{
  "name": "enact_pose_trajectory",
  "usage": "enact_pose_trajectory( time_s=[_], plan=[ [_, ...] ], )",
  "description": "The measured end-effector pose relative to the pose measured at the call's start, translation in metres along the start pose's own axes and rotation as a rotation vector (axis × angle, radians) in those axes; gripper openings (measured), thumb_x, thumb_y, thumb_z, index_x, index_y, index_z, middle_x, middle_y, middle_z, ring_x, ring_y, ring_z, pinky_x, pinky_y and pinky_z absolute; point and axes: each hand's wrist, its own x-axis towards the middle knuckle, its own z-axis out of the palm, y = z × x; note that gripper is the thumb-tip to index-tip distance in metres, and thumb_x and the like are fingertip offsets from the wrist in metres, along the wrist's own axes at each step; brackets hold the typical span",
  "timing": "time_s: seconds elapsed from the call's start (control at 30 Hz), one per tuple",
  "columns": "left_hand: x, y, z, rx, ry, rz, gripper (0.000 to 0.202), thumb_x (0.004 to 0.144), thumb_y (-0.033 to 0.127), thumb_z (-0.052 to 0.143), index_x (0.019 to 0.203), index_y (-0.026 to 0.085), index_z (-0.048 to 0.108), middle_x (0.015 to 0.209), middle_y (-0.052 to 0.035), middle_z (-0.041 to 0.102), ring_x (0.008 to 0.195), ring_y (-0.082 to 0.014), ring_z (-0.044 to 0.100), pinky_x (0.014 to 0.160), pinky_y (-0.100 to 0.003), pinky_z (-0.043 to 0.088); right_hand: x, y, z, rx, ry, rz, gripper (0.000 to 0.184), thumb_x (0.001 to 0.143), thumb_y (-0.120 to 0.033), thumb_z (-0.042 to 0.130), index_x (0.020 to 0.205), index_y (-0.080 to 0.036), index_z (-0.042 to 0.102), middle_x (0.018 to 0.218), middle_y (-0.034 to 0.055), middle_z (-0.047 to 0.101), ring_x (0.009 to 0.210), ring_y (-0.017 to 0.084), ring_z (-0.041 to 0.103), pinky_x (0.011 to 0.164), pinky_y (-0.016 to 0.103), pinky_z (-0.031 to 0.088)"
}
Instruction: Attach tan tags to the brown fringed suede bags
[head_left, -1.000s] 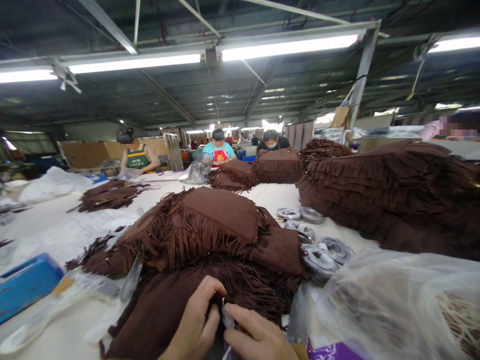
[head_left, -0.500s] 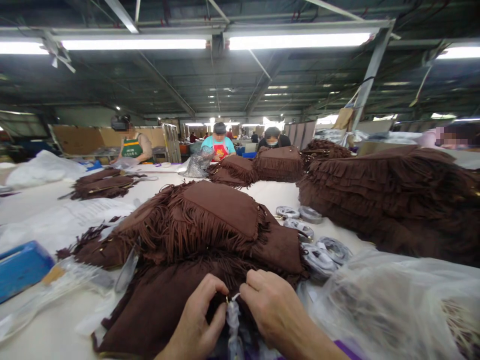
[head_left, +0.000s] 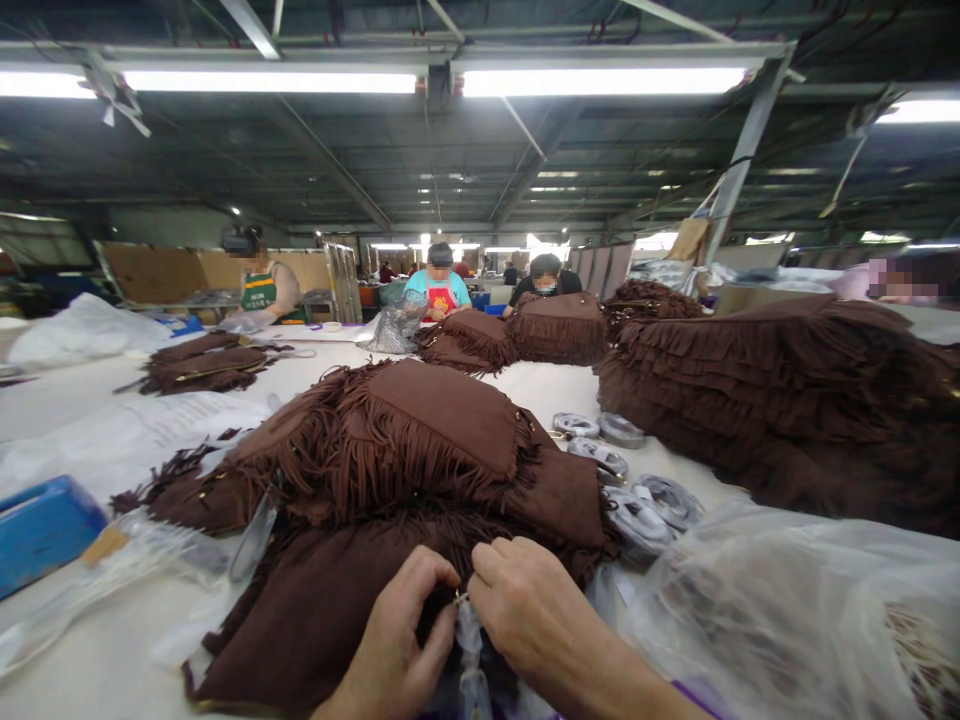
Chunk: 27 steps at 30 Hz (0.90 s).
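in the head view, your left hand [head_left: 405, 630] pinches a gold fitting [head_left: 458, 597] atop plastic wrap [head_left: 470, 640], by the near bag [head_left: 300, 610]; your right hand [head_left: 529, 605] curls close beside, its grip hidden. work looks midway, the fitting not yet released; coils [head_left: 667, 500] lie apart.

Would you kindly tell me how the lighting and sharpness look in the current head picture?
Head view: the tube lights burn out to white beneath a dim roof; head view: the nearest dark brown bag, beside the left hand, shows little surface detail; head view: the small metal fitting at that hand's fingertips looks too soft to identify.
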Motion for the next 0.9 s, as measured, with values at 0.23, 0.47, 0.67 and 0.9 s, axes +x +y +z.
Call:
enact_pose_trajectory(
  time_s=[0.23, 0.47, 0.67, 0.9],
  plan=[
    [0.000, -0.001, 0.003, 0.080, 0.036, 0.085, 0.020, 0.090, 0.007, 0.043, 0.096, 0.021, 0.056, 0.097, -0.0061, 0.059, 0.086, -0.0164, 0.061, 0.076, -0.024, 0.052, 0.004, 0.004, 0.002, 0.054, -0.100, -0.017, 0.016, 0.084, -0.010, 0.072, 0.073, -0.018, 0.063, 0.075, 0.0022, 0.062, 0.065, 0.020, 0.054, 0.057, 0.035, 0.031],
    [-0.001, -0.004, 0.004, 0.315, 0.172, 0.265, 0.024, 0.090, 0.006, 0.045, 0.096, 0.021, 0.063, 0.099, -0.0076, 0.066, 0.084, -0.0182, 0.063, 0.073, -0.026, 0.053, 0.003, 0.007, 0.005, 0.118, -0.174, 0.055, 0.014, 0.087, -0.007, 0.063, 0.078, -0.018, 0.065, 0.081, 0.0033, 0.064, 0.071, 0.020, 0.060, 0.059, 0.032, 0.035],
    [0.008, 0.005, -0.003, 0.003, 0.169, 0.044, 0.020, 0.096, 0.014, 0.045, 0.080, 0.021, 0.055, 0.093, -0.0042, 0.064, 0.086, -0.0155, 0.064, 0.075, -0.021, 0.052, -0.007, 0.018, -0.007, 0.711, -0.112, 0.268, 0.041, 0.075, 0.001, 0.054, 0.108, -0.020, 0.065, 0.097, 0.0020, 0.065, 0.095, 0.019, 0.062, 0.083, 0.027, 0.045],
    [0.036, 0.017, -0.012, 0.008, 0.199, -0.021, 0.020, 0.096, 0.017, 0.045, 0.077, 0.021, 0.052, 0.090, -0.0022, 0.056, 0.083, -0.0151, 0.057, 0.075, -0.022, 0.047, 0.010, 0.018, 0.004, 1.253, 0.039, 0.452, 0.025, 0.083, -0.011, 0.047, 0.090, -0.019, 0.069, 0.072, -0.0041, 0.058, 0.052, 0.010, 0.053, 0.050, 0.019, 0.040]
  ],
)
